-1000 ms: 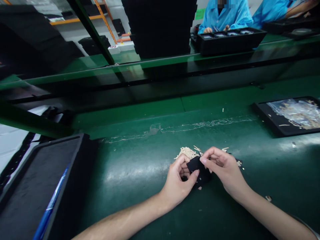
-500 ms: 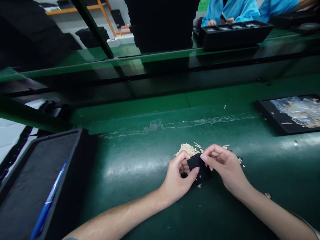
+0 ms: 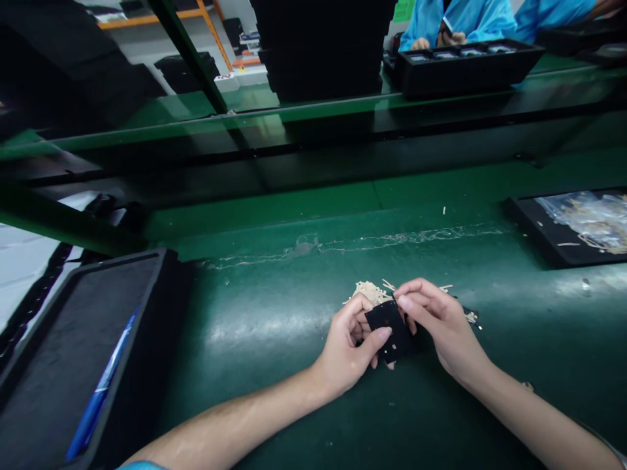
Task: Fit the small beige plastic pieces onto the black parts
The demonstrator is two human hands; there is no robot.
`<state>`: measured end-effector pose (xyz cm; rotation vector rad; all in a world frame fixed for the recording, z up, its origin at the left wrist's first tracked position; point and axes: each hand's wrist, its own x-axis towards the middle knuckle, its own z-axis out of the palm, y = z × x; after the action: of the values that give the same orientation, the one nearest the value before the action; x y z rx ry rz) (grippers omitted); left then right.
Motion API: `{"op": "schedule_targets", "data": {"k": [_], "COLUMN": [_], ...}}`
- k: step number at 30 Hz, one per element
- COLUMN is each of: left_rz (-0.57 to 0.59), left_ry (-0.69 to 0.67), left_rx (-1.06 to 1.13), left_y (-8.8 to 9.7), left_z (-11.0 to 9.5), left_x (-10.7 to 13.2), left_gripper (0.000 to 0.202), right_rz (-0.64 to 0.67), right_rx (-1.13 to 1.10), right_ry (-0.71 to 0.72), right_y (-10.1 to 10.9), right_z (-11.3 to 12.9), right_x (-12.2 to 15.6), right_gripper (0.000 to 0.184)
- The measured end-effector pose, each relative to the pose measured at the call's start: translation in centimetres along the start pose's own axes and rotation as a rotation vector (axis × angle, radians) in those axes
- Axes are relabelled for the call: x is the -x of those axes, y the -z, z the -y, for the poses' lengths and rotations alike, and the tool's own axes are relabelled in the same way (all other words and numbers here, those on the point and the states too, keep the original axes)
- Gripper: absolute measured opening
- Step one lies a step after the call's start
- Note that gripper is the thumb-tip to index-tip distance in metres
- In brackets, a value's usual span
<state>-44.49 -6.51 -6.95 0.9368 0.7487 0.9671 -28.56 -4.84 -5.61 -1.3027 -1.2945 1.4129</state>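
Note:
A thin black rectangular piece (image 3: 396,326) with small pale spots is gripped at its left side by my left hand (image 3: 350,346), the thumb lying across its face. My right hand (image 3: 435,320) has its thumb and forefinger pinched at the upper right corner of the piece; whatever is between those fingertips is too small or hidden to make out. Behind the hands lies a heap of small cream-coloured strips (image 3: 371,292) on the green table (image 3: 274,326). More small bits (image 3: 473,316) lie partly hidden beyond my right hand.
At the left stands a black foam tray (image 3: 63,320) with a blue pen-like tool (image 3: 100,398). A black tray (image 3: 563,254) at the right holds clear plastic and strips. Stacked black trays (image 3: 323,52) and a person in blue sleeves (image 3: 484,23) are across the green ledge.
The view has shifted slightly. My right fingertips have moved a little at the upper corner of the black piece, while my left hand keeps its hold.

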Motion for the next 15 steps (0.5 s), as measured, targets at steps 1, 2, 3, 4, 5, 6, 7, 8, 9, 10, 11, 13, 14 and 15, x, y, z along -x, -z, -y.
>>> {"op": "schedule_targets", "data": {"k": [1,2,3,4,5,6,7,8,9,10,11,13,14,15], "left_rz": [0.005,0.007,0.006,0.005,0.004,0.007,0.012,0.017,0.022,0.026,0.030,0.031,0.032,0.035], "left_ry": [0.003,0.004,0.005,0.007,0.009,0.010,0.011,0.010,0.008,0.006,0.004,0.003,0.006,0.010], "left_rx": [0.026,0.045,0.059,0.068,0.076,0.081,0.085,0.087,0.089,0.088,0.090,0.095,0.096,0.096], "left_y": [0.02,0.03,0.04,0.03,0.02,0.01,0.00,0.00,0.01,0.03,0.05,0.08,0.10,0.10], "left_z": [-0.05,-0.11,-0.17,-0.23,-0.28,-0.31,-0.33,-0.33,-0.32,-0.30,-0.28,-0.23,-0.21,-0.19], "left_x": [-0.12,-0.22,-0.31,-0.37,-0.41,-0.43,-0.44,-0.44,-0.44,-0.44,-0.44,-0.43,-0.42,-0.41], "left_gripper": [0.022,0.023,0.023,0.024,0.025,0.025,0.025,0.025,0.025,0.025,0.025,0.025,0.025,0.025], "right_rz": [0.008,0.018,0.028,0.034,0.037,0.038,0.037,0.038,0.042,0.048,0.056,0.066,0.068,0.067], "right_rx": [-0.032,-0.061,-0.081,-0.092,-0.092,-0.087,-0.077,-0.066,-0.055,-0.045,-0.037,-0.024,-0.016,-0.008], "right_ry": [-0.005,-0.007,-0.009,-0.012,-0.016,-0.018,-0.019,-0.021,-0.019,-0.017,-0.015,-0.007,-0.006,-0.006], "right_y": [0.03,0.06,0.08,0.09,0.10,0.11,0.11,0.12,0.13,0.14,0.16,0.17,0.18,0.19], "right_z": [0.02,0.07,0.14,0.23,0.32,0.41,0.49,0.53,0.55,0.54,0.50,0.38,0.32,0.26], "right_x": [-0.06,-0.11,-0.14,-0.15,-0.15,-0.13,-0.11,-0.09,-0.07,-0.05,-0.04,-0.02,-0.02,-0.01], "right_gripper": [0.019,0.020,0.021,0.022,0.022,0.023,0.023,0.023,0.023,0.024,0.024,0.024,0.024,0.023]}}
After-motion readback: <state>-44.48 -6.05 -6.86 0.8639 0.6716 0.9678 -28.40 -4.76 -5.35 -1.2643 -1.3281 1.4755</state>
